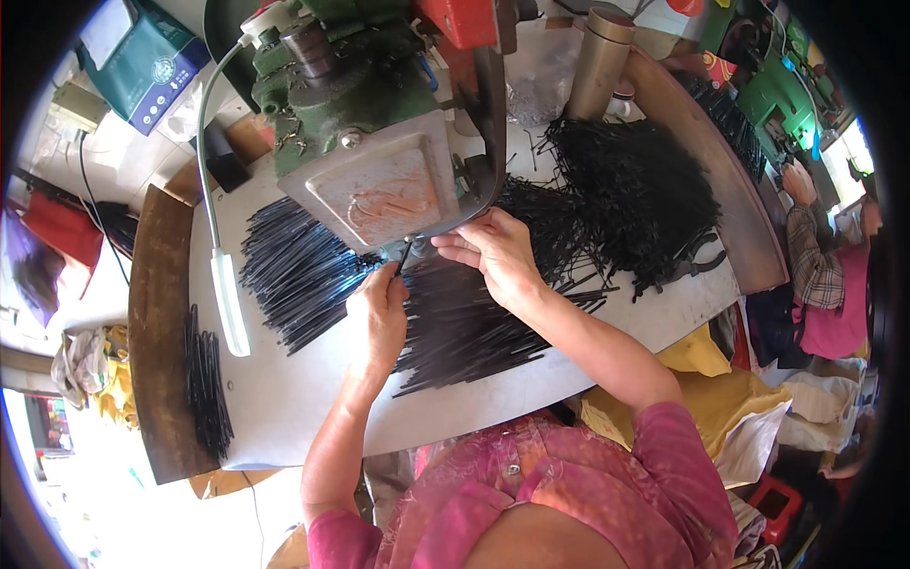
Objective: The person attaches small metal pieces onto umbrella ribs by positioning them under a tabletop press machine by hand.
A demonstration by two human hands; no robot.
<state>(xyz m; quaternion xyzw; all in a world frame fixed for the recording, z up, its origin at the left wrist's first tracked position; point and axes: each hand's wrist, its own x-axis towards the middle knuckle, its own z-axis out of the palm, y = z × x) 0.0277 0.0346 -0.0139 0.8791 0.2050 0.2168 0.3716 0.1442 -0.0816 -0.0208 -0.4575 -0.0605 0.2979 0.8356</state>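
Beneath the head of a green machine (384,180), my left hand (379,308) pinches a thin black rod (405,258). The rod's upper end reaches the lower edge of the machine's worn grey cover, where a small tip shows. My right hand (498,256) is just to the right, at the dark curved arm of the machine. Its fingers are drawn together, some partly hidden by that arm, and whatever they hold cannot be made out. Bundles of straight black rods (303,275) lie on the table left of my hands, and more black rods (464,332) lie below them.
A tangled heap of black pieces (635,199) covers the light tabletop (455,408) at right. Raised boards (161,332) edge the table. A lamp on a bent stalk (228,303) hangs at left. Behind the heap stands a metal flask (602,62). Another person (825,256) works far right.
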